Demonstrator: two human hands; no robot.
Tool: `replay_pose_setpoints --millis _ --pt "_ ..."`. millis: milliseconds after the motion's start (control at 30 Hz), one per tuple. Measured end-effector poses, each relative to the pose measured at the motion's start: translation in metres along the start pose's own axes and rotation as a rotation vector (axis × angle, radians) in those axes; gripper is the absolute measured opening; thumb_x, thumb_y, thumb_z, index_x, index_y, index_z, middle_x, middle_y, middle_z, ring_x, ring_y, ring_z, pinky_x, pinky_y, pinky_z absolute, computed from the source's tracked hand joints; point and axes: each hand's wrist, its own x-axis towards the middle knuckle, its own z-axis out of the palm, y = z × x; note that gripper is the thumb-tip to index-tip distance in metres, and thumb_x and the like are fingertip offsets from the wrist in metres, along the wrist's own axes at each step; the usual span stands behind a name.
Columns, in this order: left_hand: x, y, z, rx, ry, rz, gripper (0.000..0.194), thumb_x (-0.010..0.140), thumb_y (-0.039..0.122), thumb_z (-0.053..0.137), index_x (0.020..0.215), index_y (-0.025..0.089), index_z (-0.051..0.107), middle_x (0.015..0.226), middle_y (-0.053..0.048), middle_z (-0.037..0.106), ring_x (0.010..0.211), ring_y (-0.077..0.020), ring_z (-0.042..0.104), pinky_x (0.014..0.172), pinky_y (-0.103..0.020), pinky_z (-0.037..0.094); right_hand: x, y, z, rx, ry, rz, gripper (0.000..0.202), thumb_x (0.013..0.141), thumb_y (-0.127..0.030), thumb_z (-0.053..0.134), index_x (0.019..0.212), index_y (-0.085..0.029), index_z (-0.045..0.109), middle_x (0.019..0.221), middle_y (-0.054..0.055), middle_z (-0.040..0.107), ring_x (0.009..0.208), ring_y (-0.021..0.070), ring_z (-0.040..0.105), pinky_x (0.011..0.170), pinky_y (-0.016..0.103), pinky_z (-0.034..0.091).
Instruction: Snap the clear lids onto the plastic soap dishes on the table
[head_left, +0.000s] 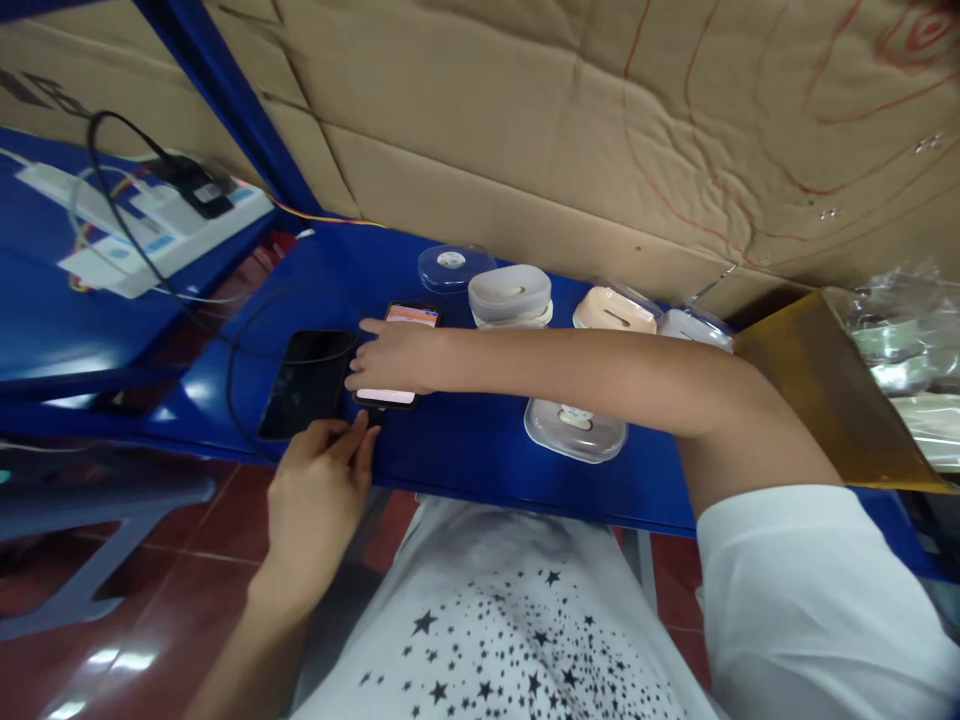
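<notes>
A lit smartphone (pixel 409 316) lies flat on the blue table (pixel 465 450). My right hand (pixel 394 357) reaches across from the right and rests flat on its screen, fingers spread. To its left lies a dark phone (pixel 306 383) with a black screen. My left hand (pixel 319 490) sits at the table's near edge, fingertips touching the table by the dark phone's near right corner. It holds nothing.
Several clear lidded plastic boxes stand behind and right of the phones, such as one (pixel 510 295) at the back and one (pixel 575 428) near the front. A power strip (pixel 150 225) with cables lies on a blue shelf at left. Cardboard (pixel 600 130) lines the wall; a yellow box (pixel 832 390) is at right.
</notes>
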Motion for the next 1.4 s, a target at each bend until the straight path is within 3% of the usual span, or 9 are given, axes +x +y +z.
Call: replay_pose_setpoints --millis 200,600,867,967,1033,1133,1233,1300,1400 --pt "0.003 0.004 0.005 -0.010 0.022 -0.041 0.041 0.113 0.039 0.055 0.122 0.012 0.084 0.108 -0.013 0.080 0.090 -0.0250 0.071 0.066 -0.033 0.044 -0.010 0.007 0.001 -0.009 0.034 0.008 0.041 0.102 -0.011 0.065 0.141 -0.023 0.063 0.127 0.003 0.079 0.121 0.0235 0.079 0.137 0.061 0.024" --pt "0.007 0.010 0.020 0.010 0.126 0.008 0.044 0.115 0.045 0.053 0.113 0.015 0.086 0.102 -0.013 0.083 0.082 -0.0275 0.072 0.076 -0.040 0.045 -0.015 0.005 0.014 0.037 0.165 0.003 0.044 0.094 -0.021 0.075 0.138 -0.020 0.066 0.128 0.011 0.073 0.123 0.0359 0.075 0.124 0.068 0.038" --pt "0.012 0.008 0.010 0.002 0.045 -0.030 0.039 0.114 0.045 0.055 0.115 0.017 0.084 0.108 -0.016 0.080 0.094 -0.0344 0.070 0.081 -0.045 0.039 -0.024 0.000 -0.014 0.213 0.004 0.102 0.063 0.099 -0.012 0.063 0.161 -0.017 0.050 0.155 0.015 0.064 0.144 0.0330 0.065 0.133 0.065 0.026" --pt "0.011 0.005 0.004 0.023 0.050 0.000 0.037 0.112 0.046 0.059 0.126 0.019 0.080 0.114 -0.018 0.078 0.100 -0.0379 0.068 0.084 -0.047 0.039 -0.074 0.002 -0.028 0.308 0.170 0.240 0.077 0.101 -0.005 0.054 0.173 -0.016 0.030 0.177 0.018 0.044 0.164 0.0309 0.044 0.134 0.061 0.029" --pt "0.010 0.005 0.001 0.023 0.072 0.050 0.039 0.111 0.047 0.061 0.133 0.017 0.077 0.116 -0.019 0.077 0.100 -0.0389 0.068 0.083 -0.048 0.041 -0.133 0.001 -0.025 0.390 0.346 0.351 0.072 0.104 -0.009 0.052 0.173 -0.019 0.032 0.177 0.014 0.044 0.166 0.0286 0.040 0.133 0.057 0.033" --pt "0.011 0.018 -0.002 -0.032 0.125 0.176 0.037 0.111 0.043 0.064 0.135 0.017 0.074 0.115 -0.017 0.077 0.099 -0.0364 0.070 0.081 -0.046 0.044 -0.237 -0.019 0.005 0.498 0.502 0.674 0.052 0.112 -0.032 0.054 0.164 -0.025 0.051 0.164 0.010 0.063 0.152 0.0319 0.058 0.125 0.057 0.044" --pt "0.020 0.047 0.000 -0.175 0.122 0.385 0.030 0.111 0.036 0.065 0.134 0.018 0.073 0.115 -0.014 0.078 0.101 -0.0312 0.072 0.084 -0.042 0.048 -0.319 -0.058 0.052 0.500 0.538 1.074 0.044 0.114 -0.044 0.050 0.151 -0.027 0.066 0.152 0.011 0.073 0.142 0.0354 0.067 0.118 0.059 0.051" --pt "0.030 0.072 0.003 -0.250 0.071 0.547 0.030 0.112 0.034 0.063 0.135 0.018 0.072 0.125 -0.015 0.077 0.111 -0.0306 0.073 0.092 -0.043 0.052 -0.346 -0.083 0.079 0.476 0.504 1.223 0.044 0.114 -0.047 0.048 0.146 -0.026 0.070 0.148 0.012 0.075 0.139 0.0360 0.069 0.118 0.061 0.049" --pt "0.048 0.105 0.007 -0.234 0.006 0.783 0.035 0.113 0.038 0.060 0.141 0.019 0.070 0.147 -0.017 0.070 0.127 -0.0340 0.070 0.104 -0.051 0.052 -0.353 -0.106 0.099 0.417 0.473 1.246 0.046 0.111 -0.048 0.056 0.148 -0.023 0.066 0.148 0.015 0.074 0.145 0.0397 0.063 0.119 0.064 0.044"
